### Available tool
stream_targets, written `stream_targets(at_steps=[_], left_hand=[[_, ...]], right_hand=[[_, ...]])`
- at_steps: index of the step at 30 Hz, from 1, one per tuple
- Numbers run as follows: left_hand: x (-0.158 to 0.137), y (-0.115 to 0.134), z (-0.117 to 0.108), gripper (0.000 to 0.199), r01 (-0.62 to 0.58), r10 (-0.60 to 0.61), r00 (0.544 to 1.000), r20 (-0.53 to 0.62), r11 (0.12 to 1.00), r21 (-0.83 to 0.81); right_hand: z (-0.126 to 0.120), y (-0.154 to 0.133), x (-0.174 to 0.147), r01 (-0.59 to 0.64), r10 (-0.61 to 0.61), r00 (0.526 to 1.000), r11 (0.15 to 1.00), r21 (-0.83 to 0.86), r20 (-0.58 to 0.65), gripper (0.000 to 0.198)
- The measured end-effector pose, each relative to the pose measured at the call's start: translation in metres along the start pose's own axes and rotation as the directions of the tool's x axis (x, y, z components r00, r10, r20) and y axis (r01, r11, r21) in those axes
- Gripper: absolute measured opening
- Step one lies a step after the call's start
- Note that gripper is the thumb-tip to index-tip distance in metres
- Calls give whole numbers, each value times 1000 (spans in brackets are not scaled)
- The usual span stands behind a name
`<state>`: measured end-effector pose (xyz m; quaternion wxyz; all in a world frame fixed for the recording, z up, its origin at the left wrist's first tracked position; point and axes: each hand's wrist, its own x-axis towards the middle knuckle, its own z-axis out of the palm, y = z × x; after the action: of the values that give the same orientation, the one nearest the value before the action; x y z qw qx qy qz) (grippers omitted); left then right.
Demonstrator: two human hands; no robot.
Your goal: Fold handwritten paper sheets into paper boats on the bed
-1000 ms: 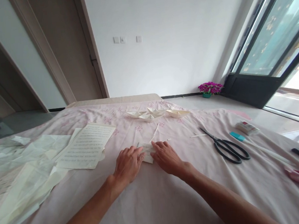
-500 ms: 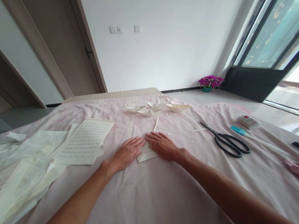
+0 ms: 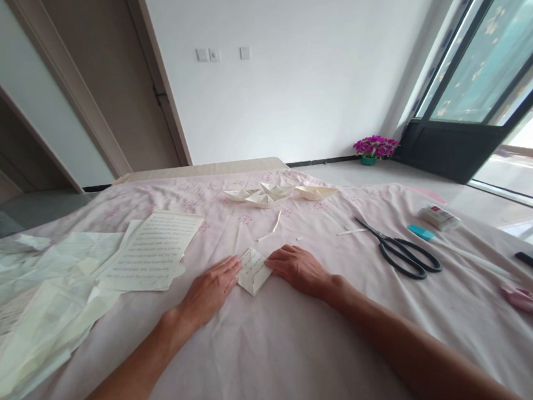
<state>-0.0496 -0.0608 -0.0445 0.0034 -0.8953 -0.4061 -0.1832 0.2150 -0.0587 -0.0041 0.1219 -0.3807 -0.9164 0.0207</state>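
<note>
White wall (image 3: 311,76) beyond the square (image 3: 253,271), brown door (image 3: 107,70) beyond and left. Wrinkled pink cloth (image 3: 272,356) under it. Loose sheets (image 3: 156,251) left of it, so paper remains. Flowers (image 3: 375,146) far beyond, right. Left hand (image 3: 214,287) flat, unclenched, fingers at the square's left corner; right hand (image 3: 300,267) bent at its right corner, can't tell if pinching. Scissors (image 3: 406,255) right of it, unused. Boats (image 3: 270,194) beyond it, look finished. Square lies flat between hands, diamond-wise; folding seems partway, shaping probably left. Strips (image 3: 277,221) just beyond it, likely offcuts.
</note>
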Motion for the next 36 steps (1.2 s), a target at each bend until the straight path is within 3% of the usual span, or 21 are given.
stream_targets(at_steps=[4,12,20,28,36], left_hand=[[-5,-14,-9,39,-110,108,994,-20,989,-98],[4,-14,-9,22,-154,149,984,-96,987,-42],[4,-15,-9,21,-171,160,977,-139,983,-72],[5,-17,-9,25,-59,37,990,-136,984,-167],[6,-11,-8,13,49,-76,987,-142,981,-190]], right_hand=[[3,2,1,14,-14,1000,1000,-28,1,28],[9,4,-1,-11,11,999,1000,-20,-32,29],[11,-4,4,-143,141,989,988,-53,-34,23],[16,-7,10,-254,251,965,966,-46,-74,25],[20,-5,12,-271,267,959,962,-38,-91,22]])
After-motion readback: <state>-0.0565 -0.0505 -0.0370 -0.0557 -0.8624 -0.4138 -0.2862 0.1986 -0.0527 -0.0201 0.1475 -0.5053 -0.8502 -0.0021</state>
